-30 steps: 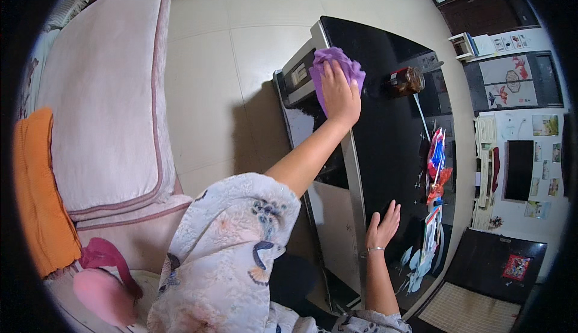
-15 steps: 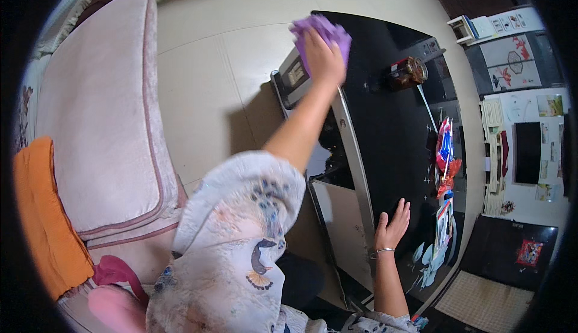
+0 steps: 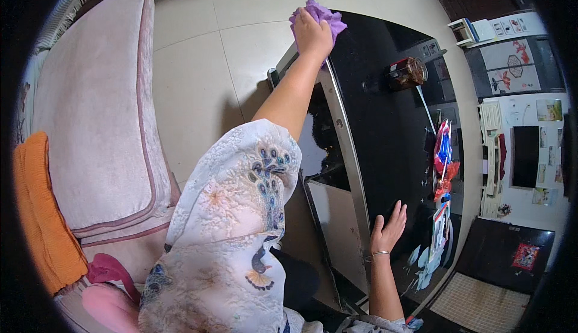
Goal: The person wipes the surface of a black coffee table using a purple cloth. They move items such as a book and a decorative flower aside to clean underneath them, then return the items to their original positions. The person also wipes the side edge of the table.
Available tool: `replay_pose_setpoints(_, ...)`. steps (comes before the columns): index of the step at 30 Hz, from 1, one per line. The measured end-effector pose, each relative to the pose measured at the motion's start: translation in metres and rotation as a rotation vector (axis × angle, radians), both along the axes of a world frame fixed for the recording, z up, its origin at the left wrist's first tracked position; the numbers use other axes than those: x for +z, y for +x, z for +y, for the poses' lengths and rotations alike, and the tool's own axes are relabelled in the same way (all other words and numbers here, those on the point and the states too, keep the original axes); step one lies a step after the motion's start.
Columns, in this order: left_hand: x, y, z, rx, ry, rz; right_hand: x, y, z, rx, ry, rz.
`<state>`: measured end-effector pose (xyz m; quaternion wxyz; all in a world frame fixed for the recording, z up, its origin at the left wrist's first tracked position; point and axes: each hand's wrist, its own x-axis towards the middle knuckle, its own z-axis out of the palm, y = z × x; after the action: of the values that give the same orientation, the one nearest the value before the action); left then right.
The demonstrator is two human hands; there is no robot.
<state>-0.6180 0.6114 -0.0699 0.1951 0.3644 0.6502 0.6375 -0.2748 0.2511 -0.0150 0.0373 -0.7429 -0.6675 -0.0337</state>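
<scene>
Purple cloth (image 3: 322,15) sits at far left corner of black glossy table (image 3: 385,128), left hand (image 3: 312,32) clenched on it w/ arm stretched out, right hand (image 3: 388,231) flat, fingers spread, on near tabletop, dark jar (image 3: 406,72) nearby.

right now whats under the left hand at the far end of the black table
A purple cloth lies under the left hand, pressed onto the glossy black table top near its far corner. The part of the cloth and table beneath the palm is covered.
</scene>
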Motion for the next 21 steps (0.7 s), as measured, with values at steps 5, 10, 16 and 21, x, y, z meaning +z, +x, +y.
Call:
replay_pose_setpoints(5,-0.006,0.077,-0.07,0.013,0.046,0.011,0.0,0.01,-0.001,-0.035,-0.014,-0.021)
replay_pose_setpoints(10,-0.007,0.099,-0.119,-0.114,0.117,0.087,0.004,0.008,0.001,-0.023,-0.009,0.016)
replay_pose_setpoints(16,-0.004,0.002,0.004,-0.02,-0.001,-0.026,0.001,0.005,-0.002,-0.008,-0.003,0.01)
replay_pose_setpoints(21,-0.007,0.038,-0.033,-0.017,0.071,-0.067,-0.001,0.006,0.0,-0.032,-0.01,-0.023)
